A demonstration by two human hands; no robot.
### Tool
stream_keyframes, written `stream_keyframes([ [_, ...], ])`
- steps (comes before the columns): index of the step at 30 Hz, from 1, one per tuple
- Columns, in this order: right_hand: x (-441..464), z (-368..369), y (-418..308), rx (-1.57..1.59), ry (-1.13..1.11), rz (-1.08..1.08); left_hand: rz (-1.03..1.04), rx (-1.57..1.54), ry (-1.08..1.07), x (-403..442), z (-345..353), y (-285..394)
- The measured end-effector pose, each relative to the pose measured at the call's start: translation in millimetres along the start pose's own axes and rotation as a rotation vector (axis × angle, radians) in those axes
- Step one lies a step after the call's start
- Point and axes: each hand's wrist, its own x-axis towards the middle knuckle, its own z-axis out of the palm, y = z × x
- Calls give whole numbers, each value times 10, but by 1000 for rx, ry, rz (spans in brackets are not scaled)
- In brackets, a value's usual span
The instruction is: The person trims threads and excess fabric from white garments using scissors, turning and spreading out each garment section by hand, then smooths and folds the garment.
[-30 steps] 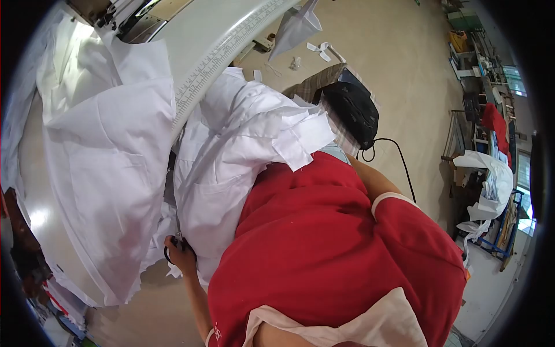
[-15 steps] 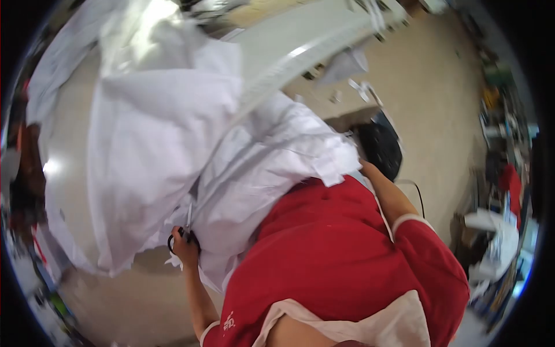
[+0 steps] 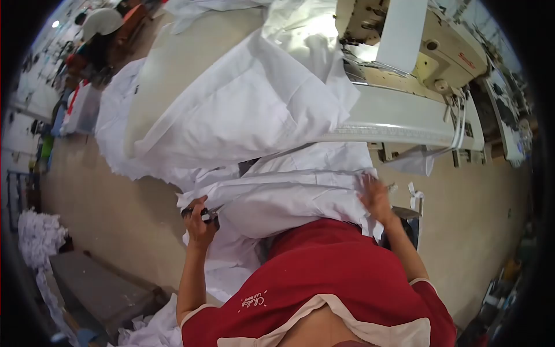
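My left hand (image 3: 200,222) is closed around black-handled scissors (image 3: 207,216), at the left end of white cloth (image 3: 277,199) spread over my lap. At the right end of that cloth is my right hand (image 3: 376,199), slightly blurred, its fingers against the cloth edge; whether they grip it cannot be made out. Just ahead, a large white fabric piece (image 3: 231,110) drapes over the sewing table's front edge.
A sewing machine (image 3: 448,55) stands on the table (image 3: 399,115) at the upper right. A black bag (image 3: 409,228) is beside my right forearm. At the lower left are a grey box-like object (image 3: 95,289) and white cloth heaps (image 3: 40,237). A person (image 3: 101,34) is at the far upper left.
The view has swung left and up to the table and machine. My right hand, earlier hidden or low at my side, now shows at the lap cloth. The scissors remain in my left hand.
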Motion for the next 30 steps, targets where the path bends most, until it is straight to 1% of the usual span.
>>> stream_keyframes([
  [1,-33,84,-123,-65,-169,16,12,-36,45,58,-28,81],
  [2,-15,28,-137,-132,-116,-10,-130,-88,21,111,-72,199],
  [5,478,-418,-176,264,-103,296,-392,-96,198,296,-30,377],
  [6,706,-663,-441,251,240,-77,-287,-47,208,409,6,414],
  [8,1147,-896,-680,187,409,-294,-74,46,223,698,83,480],
  [9,1401,-892,-733,142,456,-307,31,92,229,850,117,505],
  [10,1625,-945,-845,212,401,-268,-5,141,243,1039,154,530],
  [12,2053,-702,-771,16,349,-318,-77,232,272,1441,219,519],
  [14,2333,-603,-886,-65,442,-492,-259,98,374,1668,310,195],
  [15,2476,-440,-967,-36,467,-542,-350,29,423,1764,315,-2],
  [16,2604,-208,-1046,118,380,-516,-410,96,406,1852,234,-178],
  [17,2650,-230,-1283,87,240,-465,-476,163,379,1898,137,-351],
  [18,2595,-253,-1545,144,324,-594,-367,222,455,1936,80,-553],
  [19,2545,-319,-1904,78,-25,-445,-371,295,462,2006,-27,-630],
  [20,2437,-283,-2068,327,-89,-598,-398,271,444,2022,-181,-794],
  [21,2230,-357,-2249,438,-104,-620,-397,413,424,2029,-378,-955],
  [22,2027,-449,-2304,507,-85,-656,-448,295,406,1980,-615,-1173],
  [23,1837,-614,-2268,506,-103,-620,-331,346,493,1892,-837,-1466],
  [24,1655,-804,-2149,502,-124,-582,-263,247,489,1763,-1084,-1725],
  [25,1504,-990,-1989,508,-173,-479,-401,71,439,1759,-1297,-1231],
  [26,1347,-1126,-1809,513,-225,-374,-413,85,377,1687,-1447,-921],
  [28,1018,-1241,-1459,441,-93,-354,-411,120,245,1498,-1584,-535],
  [30,674,-1296,-1248,394,-157,-303,-395,154,98,1244,-1553,-259],
])
